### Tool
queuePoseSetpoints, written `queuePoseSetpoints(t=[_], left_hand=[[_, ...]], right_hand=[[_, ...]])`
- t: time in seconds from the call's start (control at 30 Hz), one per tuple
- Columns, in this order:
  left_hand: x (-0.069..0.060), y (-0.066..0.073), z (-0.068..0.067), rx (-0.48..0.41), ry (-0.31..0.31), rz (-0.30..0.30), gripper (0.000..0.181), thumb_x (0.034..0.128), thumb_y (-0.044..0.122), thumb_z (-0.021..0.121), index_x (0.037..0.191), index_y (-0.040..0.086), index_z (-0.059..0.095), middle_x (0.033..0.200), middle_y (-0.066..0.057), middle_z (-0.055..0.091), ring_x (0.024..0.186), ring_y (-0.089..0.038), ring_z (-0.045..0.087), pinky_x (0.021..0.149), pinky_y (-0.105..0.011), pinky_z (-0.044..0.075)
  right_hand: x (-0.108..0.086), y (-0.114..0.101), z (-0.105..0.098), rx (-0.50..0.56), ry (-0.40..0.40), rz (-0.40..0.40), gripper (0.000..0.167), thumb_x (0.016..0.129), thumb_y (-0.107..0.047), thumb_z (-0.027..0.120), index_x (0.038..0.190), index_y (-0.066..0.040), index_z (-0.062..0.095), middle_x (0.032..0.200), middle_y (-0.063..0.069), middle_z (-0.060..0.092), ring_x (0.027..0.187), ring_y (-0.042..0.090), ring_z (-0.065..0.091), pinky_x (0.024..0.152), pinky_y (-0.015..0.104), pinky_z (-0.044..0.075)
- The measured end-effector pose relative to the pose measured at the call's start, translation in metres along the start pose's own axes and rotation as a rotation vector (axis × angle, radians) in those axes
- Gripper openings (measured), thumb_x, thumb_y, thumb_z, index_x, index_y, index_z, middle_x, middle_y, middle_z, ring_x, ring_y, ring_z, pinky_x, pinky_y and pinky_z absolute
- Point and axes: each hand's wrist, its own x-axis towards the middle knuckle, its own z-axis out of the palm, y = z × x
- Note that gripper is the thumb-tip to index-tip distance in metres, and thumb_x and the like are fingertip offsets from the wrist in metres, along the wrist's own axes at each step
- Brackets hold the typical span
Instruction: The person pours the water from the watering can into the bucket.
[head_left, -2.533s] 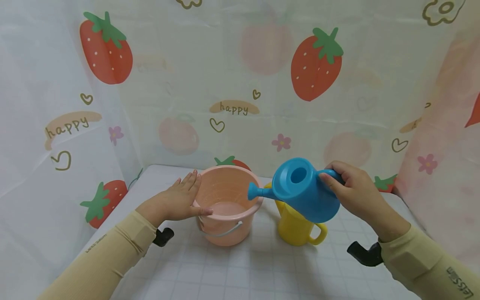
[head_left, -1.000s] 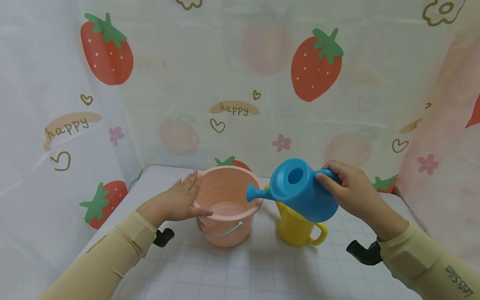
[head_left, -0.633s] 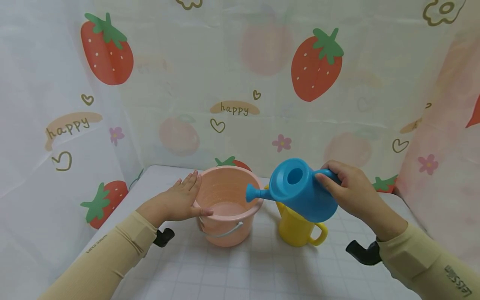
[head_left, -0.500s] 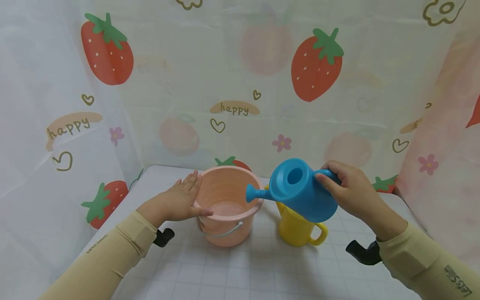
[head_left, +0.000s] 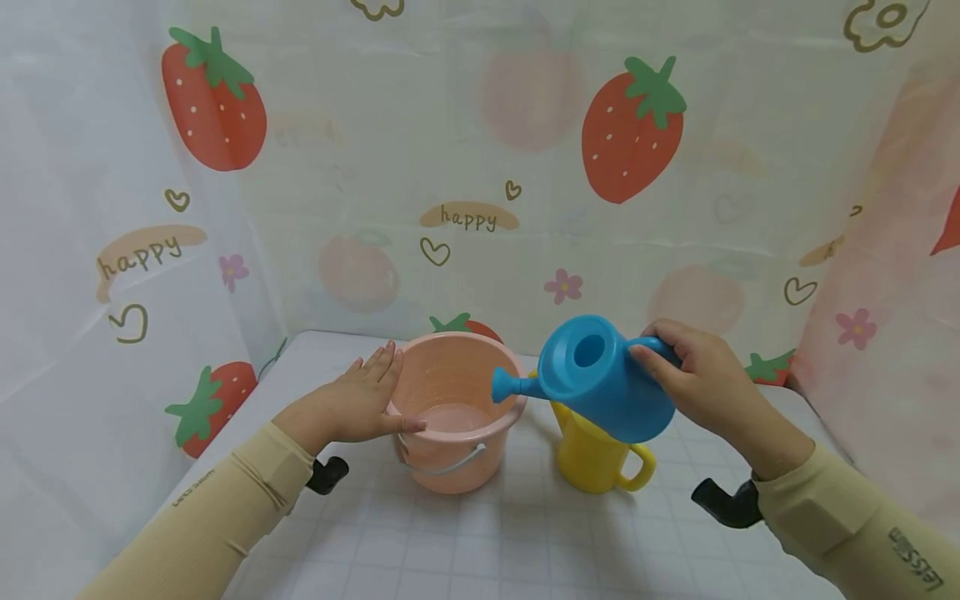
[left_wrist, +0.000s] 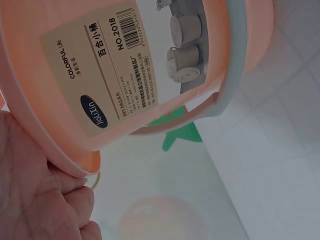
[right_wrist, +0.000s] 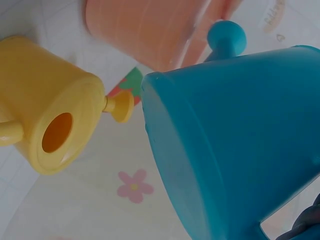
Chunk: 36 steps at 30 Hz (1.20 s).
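Observation:
A pink bucket (head_left: 454, 457) with its handle hanging down stands on the table. The left hand (head_left: 345, 406) rests on its left rim, fingers straight, thumb along the front rim; the left wrist view shows the palm side of that hand (left_wrist: 37, 195) by the rim and the label on the bucket (left_wrist: 60, 115). The right hand (head_left: 708, 383) grips the handle of a blue watering can (head_left: 637, 392), tilted left, its spout head over the bucket's right rim. Behind and below the can, a yellow watering can (head_left: 588, 458) stands upright; it shows at left in the right wrist view (right_wrist: 55, 100).
A white table with a faint grid (head_left: 480, 542) carries the bucket and the yellow can. A curtain (head_left: 390, 167) printed with strawberries, hearts and flowers hangs behind and on both sides. Black wrist-mounted pieces jut from under both sleeves.
Compared with the oldest frame, the blue can and the right hand have shifted slightly left. The left hand, the bucket and the yellow can look unmoved.

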Motion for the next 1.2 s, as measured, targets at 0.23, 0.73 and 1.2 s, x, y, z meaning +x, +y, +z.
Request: queuePoseSetpoints(t=[0.23, 0.73, 1.2], left_hand=[[-0.0005, 0.0003, -0.0004, 0.003, -0.003, 0.000, 0.117, 0.0731, 0.081, 0.035, 0.143, -0.007, 0.006, 0.150, -0.024, 0.000, 0.139, -0.034, 0.003, 0.109, -0.052, 0.010], [0.0008, -0.0013, 0.0015, -0.001, -0.005, -0.004, 0.112, 0.0769, 0.075, 0.041, 0.144, -0.007, 0.005, 0.150, -0.023, -0.002, 0.139, -0.034, 0.003, 0.109, -0.052, 0.008], [0.0011, -0.0013, 0.0016, -0.007, -0.008, -0.007, 0.111, 0.0769, 0.075, 0.042, 0.144, -0.007, 0.006, 0.150, -0.023, -0.002, 0.139, -0.034, 0.002, 0.110, -0.052, 0.007]], right_hand=[[0.0002, -0.0003, 0.0000, 0.008, -0.001, 0.001, 0.022, 0.093, -0.027, 0.053, 0.094, -0.005, 0.057, 0.088, 0.010, 0.061, 0.085, 0.031, 0.059, 0.076, 0.058, 0.047], [0.0032, 0.0008, 0.0052, 0.021, -0.021, -0.006, 0.024, 0.093, -0.029, 0.053, 0.095, -0.005, 0.057, 0.091, 0.011, 0.062, 0.085, 0.030, 0.060, 0.077, 0.058, 0.047], [0.0037, 0.0011, 0.0056, 0.018, -0.027, -0.001, 0.025, 0.093, -0.030, 0.053, 0.097, -0.005, 0.058, 0.094, 0.011, 0.063, 0.088, 0.033, 0.061, 0.078, 0.057, 0.047]])
